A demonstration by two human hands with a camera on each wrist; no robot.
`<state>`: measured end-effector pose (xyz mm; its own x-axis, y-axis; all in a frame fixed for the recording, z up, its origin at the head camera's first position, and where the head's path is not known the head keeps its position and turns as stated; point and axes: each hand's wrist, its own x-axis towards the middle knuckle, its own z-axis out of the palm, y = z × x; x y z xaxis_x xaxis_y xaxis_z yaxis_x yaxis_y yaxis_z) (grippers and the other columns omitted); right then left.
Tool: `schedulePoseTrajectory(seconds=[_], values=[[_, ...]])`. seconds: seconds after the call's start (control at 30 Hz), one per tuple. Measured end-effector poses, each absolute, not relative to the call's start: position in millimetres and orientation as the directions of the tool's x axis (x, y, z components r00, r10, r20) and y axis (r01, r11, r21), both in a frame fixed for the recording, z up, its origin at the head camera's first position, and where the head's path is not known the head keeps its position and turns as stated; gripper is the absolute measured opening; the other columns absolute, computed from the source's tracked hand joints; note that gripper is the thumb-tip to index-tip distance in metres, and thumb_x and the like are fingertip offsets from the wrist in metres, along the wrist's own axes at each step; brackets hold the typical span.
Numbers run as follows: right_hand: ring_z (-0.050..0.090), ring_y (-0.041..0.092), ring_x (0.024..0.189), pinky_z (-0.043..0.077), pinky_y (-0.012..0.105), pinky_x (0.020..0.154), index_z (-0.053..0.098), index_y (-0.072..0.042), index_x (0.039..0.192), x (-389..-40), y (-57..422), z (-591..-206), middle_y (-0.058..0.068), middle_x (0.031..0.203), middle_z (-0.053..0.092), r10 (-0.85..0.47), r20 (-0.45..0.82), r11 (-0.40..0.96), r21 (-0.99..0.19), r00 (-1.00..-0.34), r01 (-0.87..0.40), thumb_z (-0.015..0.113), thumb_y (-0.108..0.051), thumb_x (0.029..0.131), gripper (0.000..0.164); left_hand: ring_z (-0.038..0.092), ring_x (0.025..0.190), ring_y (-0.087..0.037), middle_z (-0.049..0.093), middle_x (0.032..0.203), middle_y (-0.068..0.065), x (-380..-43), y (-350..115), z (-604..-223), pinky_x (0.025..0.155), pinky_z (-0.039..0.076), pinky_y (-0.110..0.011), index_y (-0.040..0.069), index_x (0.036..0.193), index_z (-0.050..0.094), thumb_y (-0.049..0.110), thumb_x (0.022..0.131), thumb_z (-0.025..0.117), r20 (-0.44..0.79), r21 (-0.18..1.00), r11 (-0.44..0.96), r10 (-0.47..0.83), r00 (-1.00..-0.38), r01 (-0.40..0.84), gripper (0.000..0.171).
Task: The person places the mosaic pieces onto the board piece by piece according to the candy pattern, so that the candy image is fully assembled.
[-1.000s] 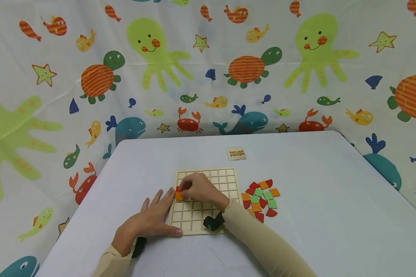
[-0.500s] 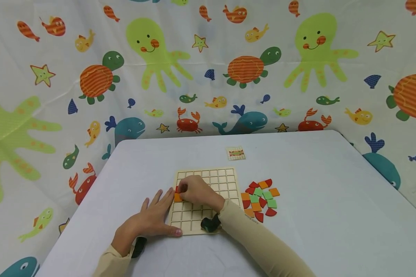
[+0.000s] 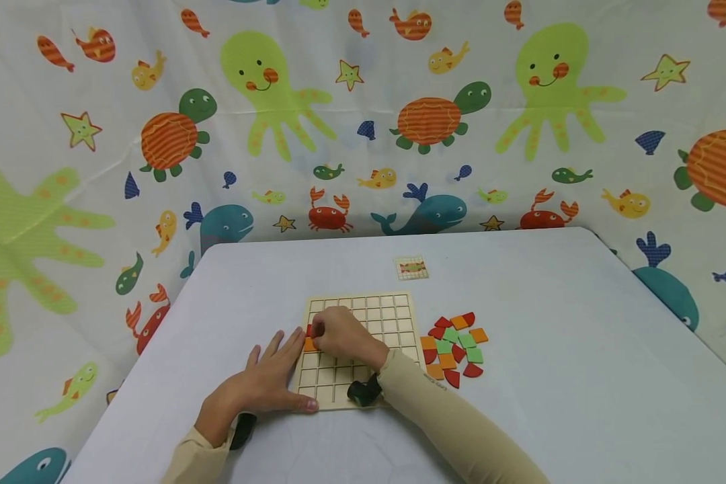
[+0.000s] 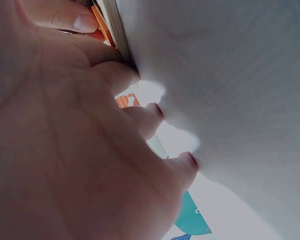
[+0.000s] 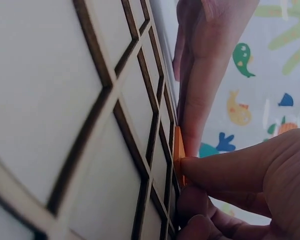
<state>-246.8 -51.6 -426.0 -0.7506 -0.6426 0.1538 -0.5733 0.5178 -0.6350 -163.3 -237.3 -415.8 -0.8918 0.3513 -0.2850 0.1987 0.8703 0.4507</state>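
A wooden grid board [image 3: 339, 386] lies on the table with an orange square tile [image 3: 310, 345] and a red tile [image 3: 309, 331] at its left edge. My right hand [image 3: 346, 335] reaches over the board, fingers curled, thumb and fingertips pinching the orange tile at the grid, as the right wrist view shows [image 5: 179, 145]. Part of both tiles is hidden by the fingers. My left hand [image 3: 269, 383] rests along the board's left side with fingers spread, its thumb at the near left corner and its index fingertip beside the orange tile.
Right of the board lies a loose group of red, orange and green tiles [image 3: 450, 337], squares and rounded wedges. Behind the board is a small pattern card [image 3: 412, 267] with a candy-like picture. A sea-animal curtain [image 3: 363, 134] hangs behind the white table [image 3: 556, 323].
My right hand shifts slightly to the left over the first half second, then stays nearly still at the orange tile. The left hand keeps its place.
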Motion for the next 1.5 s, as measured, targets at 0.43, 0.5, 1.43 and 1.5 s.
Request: schedulePoseTrajectory(seconds=[0.43, 0.5, 1.43, 1.5], values=[[0.059, 0.007, 0.078, 0.052, 0.022, 0.074, 0.078, -0.005, 0.099, -250.5, -33.3, -429.9, -0.004, 0.086, 0.070, -0.611, 0.160, 0.434, -0.752, -0.775, -0.497, 0.073, -0.002, 0.097, 0.006, 0.003, 0.160, -0.053, 0.015, 0.176, -0.023, -162.8, -236.1, -416.7, 0.118, -0.002, -0.080, -0.003, 0.169, 0.018, 0.062, 0.075, 0.091, -0.302, 0.447, 0.876, 0.337, -0.892, 0.180, 0.136], [0.061, 0.008, 0.080, 0.053, 0.024, 0.076, 0.078, -0.006, 0.101, -251.2, -26.5, -428.6, -0.005, 0.087, 0.070, -0.606, 0.155, 0.426, -0.765, -0.780, -0.483, 0.072, -0.006, 0.099, 0.006, 0.003, 0.160, -0.053, 0.015, 0.176, -0.023, -162.1, -236.4, -416.0, 0.118, -0.001, -0.080, -0.004, 0.169, 0.018, 0.062, 0.076, 0.091, -0.299, 0.445, 0.876, 0.340, -0.892, 0.185, 0.135], [0.070, 0.027, 0.104, 0.060, 0.046, 0.094, 0.075, 0.002, 0.122, -258.3, 125.4, -393.7, 0.009, 0.117, 0.074, -0.473, 0.134, 0.511, -0.763, -0.871, -0.395, 0.066, -0.020, 0.107, 0.029, 0.003, 0.160, -0.053, 0.014, 0.176, -0.024, -163.6, -234.5, -415.1, 0.118, 0.000, -0.080, -0.004, 0.168, 0.019, 0.063, 0.076, 0.090, -0.304, 0.430, 0.882, 0.341, -0.890, 0.191, 0.135], [0.069, 0.028, 0.108, 0.059, 0.048, 0.097, 0.074, 0.002, 0.124, -258.5, 132.2, -392.1, 0.010, 0.120, 0.073, -0.483, 0.117, 0.520, -0.759, -0.868, -0.392, 0.066, -0.020, 0.107, 0.029, 0.003, 0.160, -0.053, 0.014, 0.176, -0.023, -163.6, -234.2, -415.3, 0.118, 0.000, -0.080, -0.004, 0.169, 0.019, 0.063, 0.076, 0.090, -0.304, 0.428, 0.883, 0.341, -0.890, 0.192, 0.135]])
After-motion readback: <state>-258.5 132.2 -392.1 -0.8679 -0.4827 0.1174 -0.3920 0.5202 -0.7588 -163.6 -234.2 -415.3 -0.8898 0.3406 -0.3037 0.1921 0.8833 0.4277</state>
